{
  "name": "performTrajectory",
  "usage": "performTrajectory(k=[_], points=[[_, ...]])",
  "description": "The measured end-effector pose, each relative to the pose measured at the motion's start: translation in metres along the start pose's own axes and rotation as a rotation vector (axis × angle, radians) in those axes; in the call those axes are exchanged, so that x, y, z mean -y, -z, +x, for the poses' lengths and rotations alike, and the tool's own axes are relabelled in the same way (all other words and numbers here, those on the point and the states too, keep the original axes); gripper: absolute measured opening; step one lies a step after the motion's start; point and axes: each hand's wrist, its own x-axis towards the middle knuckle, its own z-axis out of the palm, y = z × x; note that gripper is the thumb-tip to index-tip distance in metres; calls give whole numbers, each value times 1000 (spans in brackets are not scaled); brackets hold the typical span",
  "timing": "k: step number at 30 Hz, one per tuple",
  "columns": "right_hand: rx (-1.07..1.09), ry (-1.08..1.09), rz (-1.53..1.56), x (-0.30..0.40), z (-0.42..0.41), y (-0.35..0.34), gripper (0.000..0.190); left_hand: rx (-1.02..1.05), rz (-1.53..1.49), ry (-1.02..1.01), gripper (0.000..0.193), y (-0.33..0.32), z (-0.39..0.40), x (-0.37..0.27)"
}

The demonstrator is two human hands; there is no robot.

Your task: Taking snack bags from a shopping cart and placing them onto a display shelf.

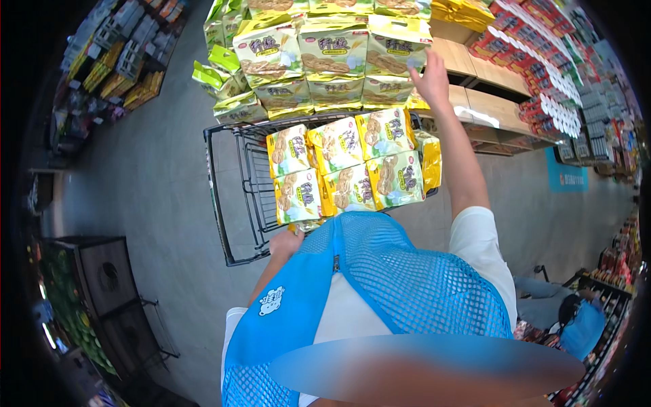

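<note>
My right hand [432,76] reaches forward to the right edge of a stacked food package [399,48] in the display, fingers apart; whether it touches the package is not clear. Low on the near side of a black wire shopping cart [249,173], my left hand [286,242] is beside the rim, partly hidden, and its grip cannot be told. Yellow and green food packages [335,145] lie in rows in the cart. Beyond the cart, similar green and white bags [267,53] stand in stacked tiers.
Wooden shelving [498,102] with rows of red packages [539,51] runs to the right. A person in a blue vest [582,328] is low at the lower right by another shelf. Dark crates [107,274] stand at the left, with a stocked display [122,51] further up.
</note>
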Motion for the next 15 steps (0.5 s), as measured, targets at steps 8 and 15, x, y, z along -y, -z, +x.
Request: performTrajectory(k=[8,15], points=[[147,116,-238,-34,75,-37,94,-6,21,12,65,-2,5,-1],[92,114,-208,-31,41,-31,100,-14,-7,54,61,5,-1,-7]])
